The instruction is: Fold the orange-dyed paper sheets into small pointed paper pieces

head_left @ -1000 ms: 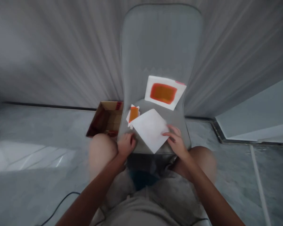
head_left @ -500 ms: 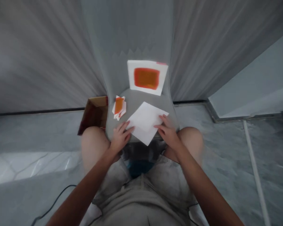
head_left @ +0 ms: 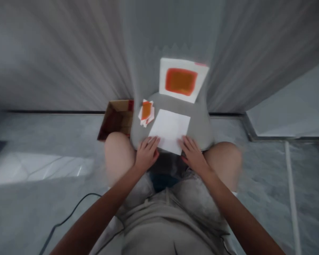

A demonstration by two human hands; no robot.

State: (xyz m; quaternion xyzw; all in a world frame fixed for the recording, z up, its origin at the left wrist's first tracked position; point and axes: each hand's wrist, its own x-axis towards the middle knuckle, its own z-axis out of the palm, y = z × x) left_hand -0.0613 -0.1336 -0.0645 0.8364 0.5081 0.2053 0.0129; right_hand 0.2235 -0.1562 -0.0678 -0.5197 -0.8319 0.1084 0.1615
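While left hand point(head_left: 146, 154), right hand point(head_left: 192, 156) lie open, both touch white paper point(head_left: 169, 129); neither grips.

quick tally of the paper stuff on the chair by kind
plain white sheet: 1
sheet with orange patch: 1
small orange-and-white paper stack: 1
total: 3
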